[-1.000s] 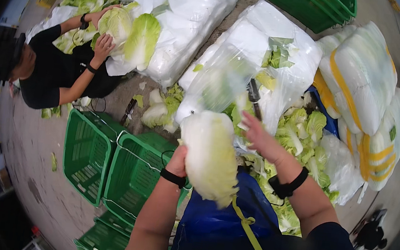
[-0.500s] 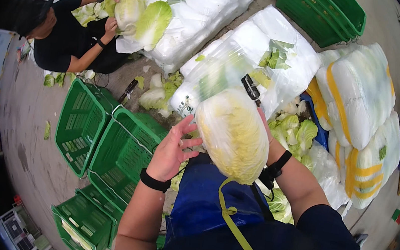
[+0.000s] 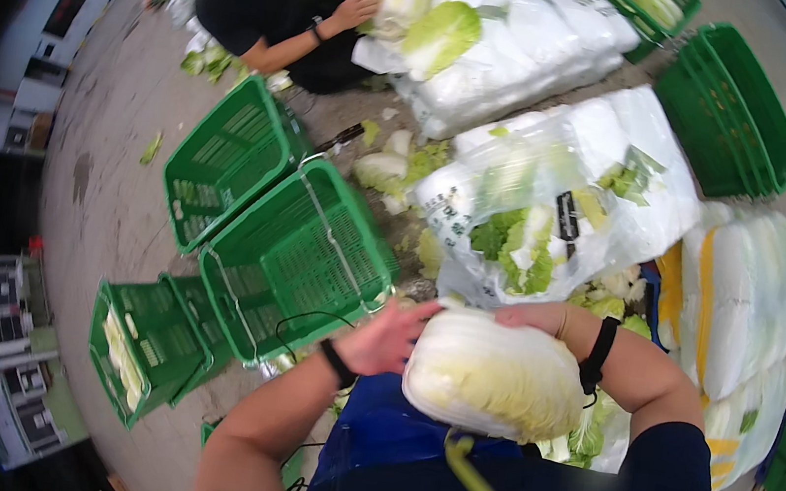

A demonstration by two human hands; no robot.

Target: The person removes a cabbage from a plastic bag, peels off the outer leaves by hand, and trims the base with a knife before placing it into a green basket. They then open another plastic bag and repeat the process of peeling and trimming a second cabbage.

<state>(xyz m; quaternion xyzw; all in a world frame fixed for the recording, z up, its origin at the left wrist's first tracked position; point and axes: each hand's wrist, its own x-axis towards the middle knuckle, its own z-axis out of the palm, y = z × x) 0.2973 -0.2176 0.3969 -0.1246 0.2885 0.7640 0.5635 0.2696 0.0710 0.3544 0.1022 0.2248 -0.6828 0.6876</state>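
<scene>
A large napa cabbage [image 3: 495,376], pale with yellowish leaves, lies crosswise in front of my body. My right hand [image 3: 535,316] grips its far upper side, and some of those fingers are hidden behind it. At its left, white end is my left hand [image 3: 385,339], slightly blurred, fingers stretched apart. Beyond the cabbage, a plastic-covered white stack [image 3: 617,126] carries loose green leaves [image 3: 517,247] and a black tool [image 3: 567,221] whose kind I cannot make out.
Green crates [image 3: 298,253] stand at the left, another green crate stack [image 3: 728,111] at the far right. White bundles with yellow bands [image 3: 754,293] are piled on my right. Across from me, a co-worker [image 3: 276,2] handles another cabbage [image 3: 400,3]. Trimmed leaves [image 3: 393,166] litter the floor.
The cabbage has turned from a steep tilt to lying crosswise and come closer to my body. My left hand has moved right, up to its end. The whole view has swung.
</scene>
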